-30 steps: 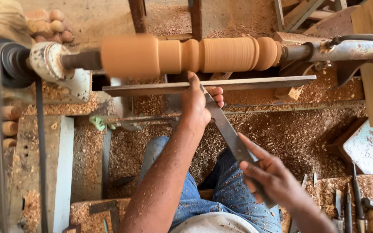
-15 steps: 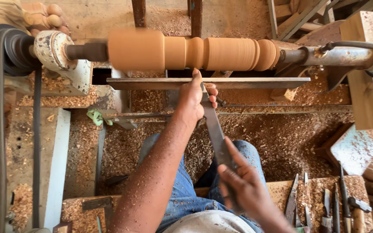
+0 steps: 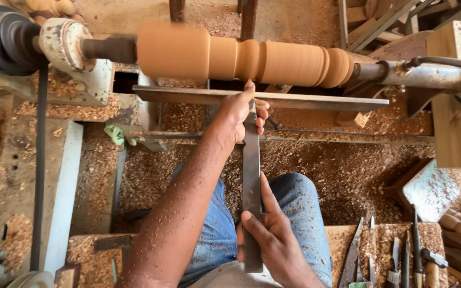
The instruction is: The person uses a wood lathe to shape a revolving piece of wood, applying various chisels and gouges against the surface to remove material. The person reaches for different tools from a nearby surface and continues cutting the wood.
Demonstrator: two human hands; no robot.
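I'm pinning the flat steel chisel [image 3: 251, 176] w/ my left hand [image 3: 241, 109], grip clamped on its front end atop the metal tool rest [image 3: 188, 96]. Right hand [image 3: 273, 237] is gripping the back end above my lap. Chisel tip's meeting the turned wood workpiece [image 3: 246, 56] on the lathe, at a groove.
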